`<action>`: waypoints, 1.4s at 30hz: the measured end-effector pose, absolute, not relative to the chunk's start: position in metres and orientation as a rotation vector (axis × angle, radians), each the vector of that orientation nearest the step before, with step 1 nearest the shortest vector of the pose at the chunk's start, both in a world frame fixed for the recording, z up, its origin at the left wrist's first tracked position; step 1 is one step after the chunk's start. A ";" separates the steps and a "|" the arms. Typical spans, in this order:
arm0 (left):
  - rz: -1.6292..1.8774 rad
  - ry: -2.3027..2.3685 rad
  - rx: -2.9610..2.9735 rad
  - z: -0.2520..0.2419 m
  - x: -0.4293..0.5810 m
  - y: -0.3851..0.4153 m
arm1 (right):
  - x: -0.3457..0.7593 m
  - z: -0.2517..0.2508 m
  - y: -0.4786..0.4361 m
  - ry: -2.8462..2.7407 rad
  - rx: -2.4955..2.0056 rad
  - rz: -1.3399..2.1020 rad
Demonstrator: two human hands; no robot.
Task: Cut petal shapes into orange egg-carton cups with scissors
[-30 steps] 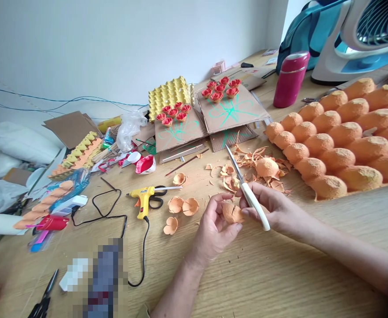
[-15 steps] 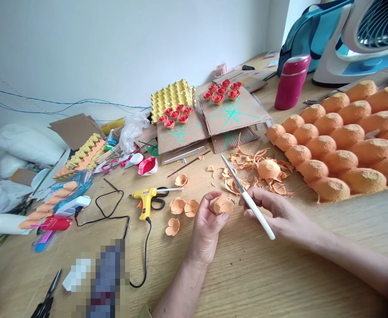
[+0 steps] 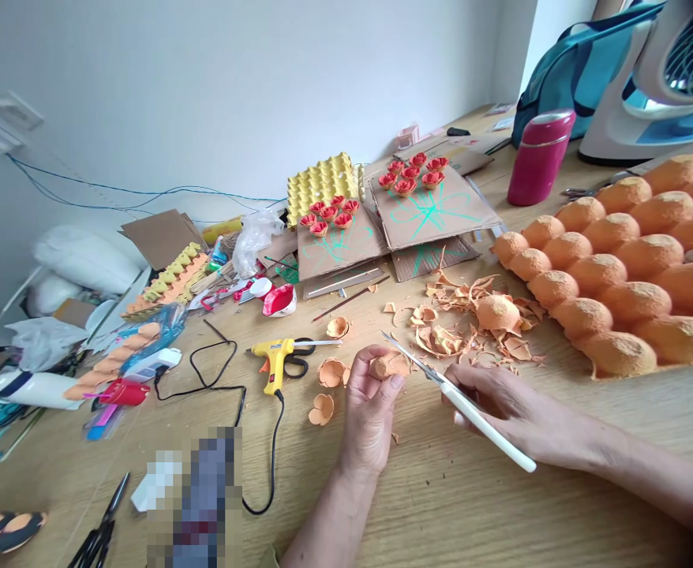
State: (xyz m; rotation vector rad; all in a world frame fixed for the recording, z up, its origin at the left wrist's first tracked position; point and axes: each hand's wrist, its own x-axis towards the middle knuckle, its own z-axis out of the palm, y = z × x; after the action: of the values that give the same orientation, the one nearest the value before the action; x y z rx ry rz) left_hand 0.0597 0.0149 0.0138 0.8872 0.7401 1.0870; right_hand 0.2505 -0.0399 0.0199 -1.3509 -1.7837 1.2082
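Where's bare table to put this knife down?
Barest: the table's near edge, this side of your right hand with the knife, below the orange egg tray. Also between your left hand, holding the cut cup, and the glue gun cord. Crowded: scraps ahead, clutter at left.

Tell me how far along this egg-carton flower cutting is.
Done: red flowers sit on cardboard, cut orange flowers lie by the glue gun. In hand: left hand holds an orange cup, right hand a knife at it. Left: the orange egg tray looks mostly uncut.
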 end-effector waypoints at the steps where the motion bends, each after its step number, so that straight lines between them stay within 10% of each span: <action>1: 1.095 0.737 0.892 0.014 0.059 0.015 | 0.251 0.020 -0.040 -1.802 -1.358 1.203; 42: 1.083 0.633 1.227 0.017 0.057 0.011 | 0.263 0.020 -0.041 -2.081 -1.285 1.068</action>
State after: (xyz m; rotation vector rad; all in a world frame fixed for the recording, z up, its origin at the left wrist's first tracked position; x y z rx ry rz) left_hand 0.0569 0.0108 0.0165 1.2270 0.6335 1.0834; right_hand 0.2630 -0.0409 0.0201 -1.2848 -2.0811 1.0676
